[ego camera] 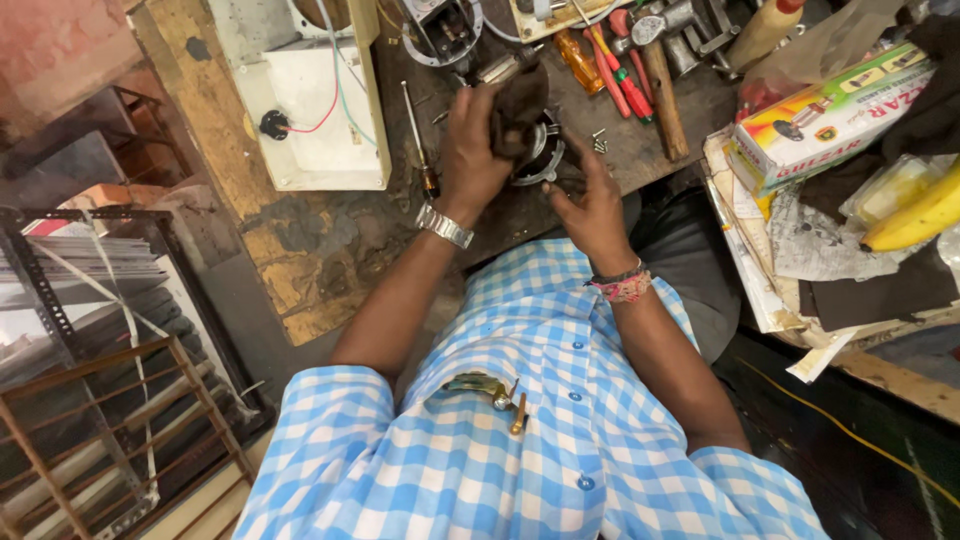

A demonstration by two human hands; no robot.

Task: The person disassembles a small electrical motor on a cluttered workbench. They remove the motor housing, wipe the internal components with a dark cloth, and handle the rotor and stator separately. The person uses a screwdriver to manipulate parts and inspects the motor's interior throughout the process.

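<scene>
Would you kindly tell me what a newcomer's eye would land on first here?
First, at centre top, the left hand presses a dark cloth onto a round metal part, with the right hand beside it. Next, the yellow bananas at the right edge and the red-handled screwdrivers on the worn wooden bench.

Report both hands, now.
Left hand: closed on a dark rag.
Right hand: open, fingers at the round metal part.
</scene>
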